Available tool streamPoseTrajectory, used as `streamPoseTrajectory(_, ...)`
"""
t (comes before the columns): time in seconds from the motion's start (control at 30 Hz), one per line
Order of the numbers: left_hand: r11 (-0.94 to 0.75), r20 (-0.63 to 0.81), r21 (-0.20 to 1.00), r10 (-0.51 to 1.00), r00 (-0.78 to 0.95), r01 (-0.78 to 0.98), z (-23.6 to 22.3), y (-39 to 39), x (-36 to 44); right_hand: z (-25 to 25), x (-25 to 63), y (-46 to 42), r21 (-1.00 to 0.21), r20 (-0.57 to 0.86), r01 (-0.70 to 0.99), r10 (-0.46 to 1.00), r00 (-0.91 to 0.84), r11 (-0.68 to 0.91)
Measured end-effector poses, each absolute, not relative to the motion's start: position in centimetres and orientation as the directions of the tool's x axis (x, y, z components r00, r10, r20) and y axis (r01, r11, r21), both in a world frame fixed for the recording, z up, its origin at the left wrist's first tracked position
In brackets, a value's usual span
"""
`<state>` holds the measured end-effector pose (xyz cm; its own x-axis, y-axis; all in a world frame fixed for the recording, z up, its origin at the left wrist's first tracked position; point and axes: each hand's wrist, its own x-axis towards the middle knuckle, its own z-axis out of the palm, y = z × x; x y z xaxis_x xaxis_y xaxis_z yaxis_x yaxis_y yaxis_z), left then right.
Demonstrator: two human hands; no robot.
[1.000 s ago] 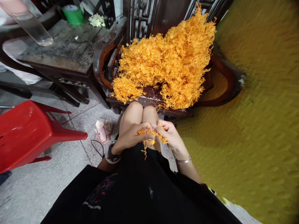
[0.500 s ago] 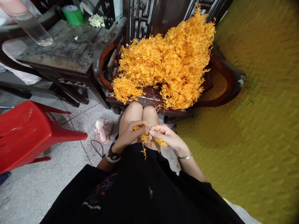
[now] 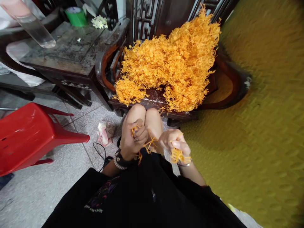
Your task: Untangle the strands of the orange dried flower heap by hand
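A big heap of orange plastic sprigs (image 3: pixel 171 66) lies on the seat of a dark wooden chair (image 3: pixel 154 99) in front of my knees. My left hand (image 3: pixel 136 139) is closed on a thin orange sprig over my left knee. To its right, my right hand (image 3: pixel 175 144) is closed on a small orange cluster (image 3: pixel 178 155), pulled back toward my lap. Thin orange stems (image 3: pixel 149 144) stretch between the two hands. I wear black clothing, a watch and bead bracelet on the left wrist, a thin bangle on the right.
A red plastic stool (image 3: pixel 28 133) lies tipped on the tiled floor at the left. A dark wooden table (image 3: pixel 64 53) stands behind it with a green tape roll (image 3: pixel 76 15) and white flowers (image 3: pixel 99 21). A large yellow-green sack (image 3: pixel 261 110) fills the right side. A crumpled wrapper (image 3: pixel 104 133) lies on the floor.
My hands were together over one orange bunch; now they have pulled apart, the right hand drawing a cluster back and to the right, the left hand curled into a fist.
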<state>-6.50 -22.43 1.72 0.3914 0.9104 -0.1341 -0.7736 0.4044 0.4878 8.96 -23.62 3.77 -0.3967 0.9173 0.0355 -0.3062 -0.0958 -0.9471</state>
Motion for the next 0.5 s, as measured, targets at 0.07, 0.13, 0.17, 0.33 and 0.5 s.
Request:
streamPoseTrajectory(0.07, 0.4, -0.102, 0.496, 0.908, 0.406, -0.77, 2.1, -22.4, -6.8, 4.6, 10.0, -23.7, -0.985, 0.009, -0.171, 0.975, -0.223, -0.03)
streamPoseTrajectory(0.13, 0.393, -0.046, 0.538, 0.897, 0.439, -0.746, 2.1, -22.5, -6.6, 5.7, 11.2, -23.7, -0.999, 0.05, 0.002, 0.997, -0.062, 0.051)
streamPoseTrajectory(0.17, 0.374, -0.029, 0.564, 0.9, 0.435, -0.736, 2.0, -22.6, -6.5, 6.2, 11.8, -23.6, -0.994, 0.079, 0.07, 0.997, -0.001, 0.079)
streamPoseTrajectory(0.33, 0.281, -0.047, 0.675, 0.939, 0.34, -0.682, 1.1, -22.4, -5.4, 8.1, 13.6, -23.2, -0.977, 0.078, 0.204, 0.992, 0.101, 0.056)
streamPoseTrajectory(0.5, 0.275, -0.025, 0.74, 0.923, 0.384, -0.614, 0.4, -22.0, -4.8, 7.8, 12.8, -23.0, -0.974, -0.011, 0.227, 0.999, -0.041, -0.001)
